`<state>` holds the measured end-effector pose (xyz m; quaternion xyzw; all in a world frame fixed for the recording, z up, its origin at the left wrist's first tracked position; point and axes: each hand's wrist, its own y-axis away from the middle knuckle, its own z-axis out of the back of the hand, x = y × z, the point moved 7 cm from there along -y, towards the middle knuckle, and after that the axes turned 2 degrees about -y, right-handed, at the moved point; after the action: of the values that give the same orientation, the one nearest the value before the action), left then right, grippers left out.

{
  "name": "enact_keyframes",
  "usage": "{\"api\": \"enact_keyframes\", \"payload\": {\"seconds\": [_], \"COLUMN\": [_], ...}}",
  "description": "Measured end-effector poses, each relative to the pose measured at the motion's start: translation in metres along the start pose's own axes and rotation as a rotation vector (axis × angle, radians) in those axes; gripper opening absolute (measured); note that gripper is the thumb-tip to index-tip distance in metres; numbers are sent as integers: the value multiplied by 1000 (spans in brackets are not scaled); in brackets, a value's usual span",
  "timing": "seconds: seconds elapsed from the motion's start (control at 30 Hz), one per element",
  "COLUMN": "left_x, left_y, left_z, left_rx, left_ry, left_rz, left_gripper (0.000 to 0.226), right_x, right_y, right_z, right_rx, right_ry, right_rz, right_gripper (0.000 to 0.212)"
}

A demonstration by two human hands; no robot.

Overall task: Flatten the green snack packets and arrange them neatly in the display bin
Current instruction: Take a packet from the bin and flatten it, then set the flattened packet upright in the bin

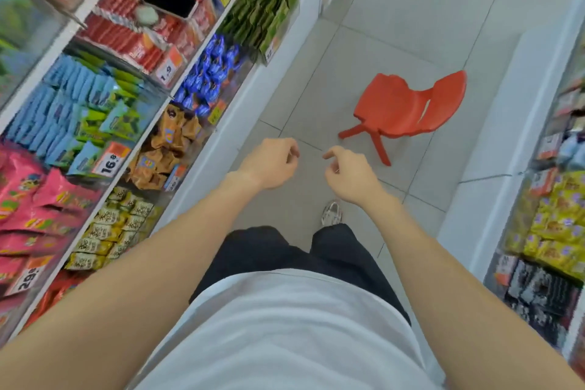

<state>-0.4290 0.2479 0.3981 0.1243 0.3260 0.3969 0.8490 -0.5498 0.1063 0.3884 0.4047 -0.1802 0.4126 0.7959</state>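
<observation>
The green snack packets (264, 9) stand packed in rows in a clear display bin (278, 51) on the lower shelf at the upper middle, far ahead of my hands. My left hand (269, 163) hangs over the aisle floor with its fingers loosely curled and nothing in it. My right hand (346, 172) is beside it, also loosely curled and holding nothing. Both hands are well short of the bin and touch no packet.
Shelves of red, blue, pink, brown and yellow packets line the left side. A phone (171, 0) lies on the red packets. A small red plastic chair (408, 108) stands on the tiled aisle floor. Another shelf (550, 225) of snacks runs along the right.
</observation>
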Motion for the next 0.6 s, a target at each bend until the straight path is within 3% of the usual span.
{"api": "enact_keyframes", "payload": {"seconds": [0.3, 0.6], "left_x": [17, 57], "left_y": [-158, -340], "left_z": [128, 258], "left_rx": [-128, -263], "left_ry": [121, 188], "left_rz": [110, 127], "left_gripper": [26, 25], "right_x": [89, 166], "right_y": [-218, -426], "right_z": [104, 163], "right_rx": [101, 173], "right_ry": [81, 201], "right_rz": [157, 151], "right_gripper": [36, 36]}}
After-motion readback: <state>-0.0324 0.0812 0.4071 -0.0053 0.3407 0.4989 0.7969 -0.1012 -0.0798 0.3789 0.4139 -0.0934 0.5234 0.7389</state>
